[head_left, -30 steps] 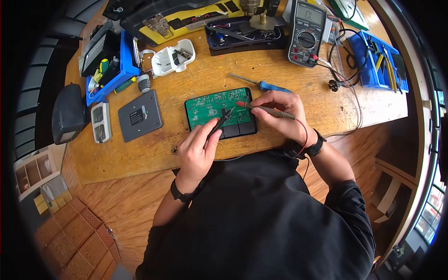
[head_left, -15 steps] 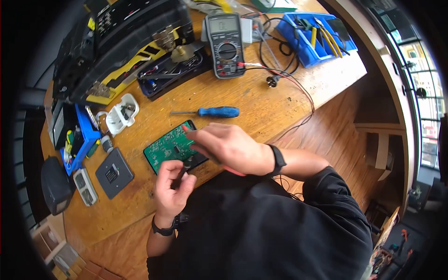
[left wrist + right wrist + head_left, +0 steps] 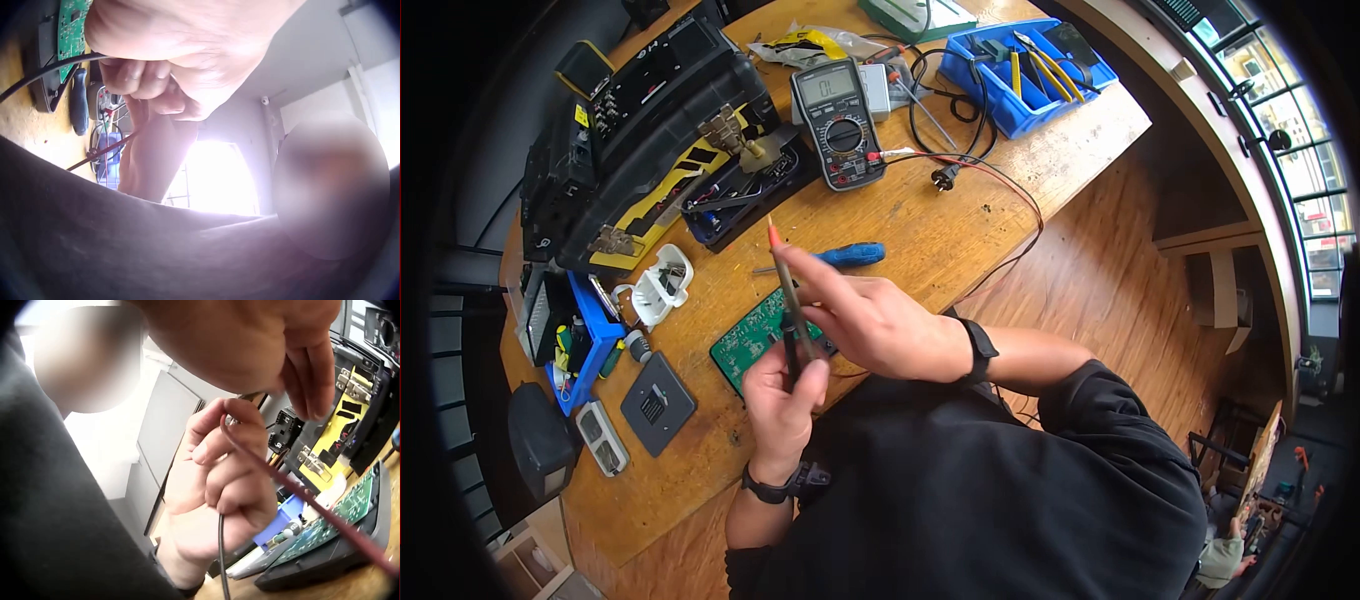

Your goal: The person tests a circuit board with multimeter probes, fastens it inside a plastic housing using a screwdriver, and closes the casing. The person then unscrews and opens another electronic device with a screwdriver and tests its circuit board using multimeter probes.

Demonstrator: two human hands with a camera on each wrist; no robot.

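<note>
In the head view the left hand (image 3: 780,415) grips the black probe (image 3: 791,350) and the lower end of the red-tipped probe (image 3: 774,237), which stands steeply in front of the board. The right hand (image 3: 885,325) lies against that probe with its fingers fairly straight. Behind both hands, the green circuit board (image 3: 745,350) rests in its dark housing, partly covered. From the left hand (image 3: 228,481) in the right wrist view come the red lead (image 3: 300,490) and the black lead (image 3: 222,550). The multimeter (image 3: 841,125) reads OL.
Beyond the board lies a blue screwdriver (image 3: 855,255). A white container (image 3: 662,290), a dark tray (image 3: 735,210) and a black-yellow case (image 3: 665,190) stand behind. A grey cover (image 3: 658,405) lies left; a blue bin (image 3: 1020,110) with pliers and a black plug (image 3: 943,178) are at upper right.
The view has turned and shifted over the bench. Both hands have come off the board and together; the red-tipped probe now points up, its lower end in the left hand, and the right fingers have straightened.
</note>
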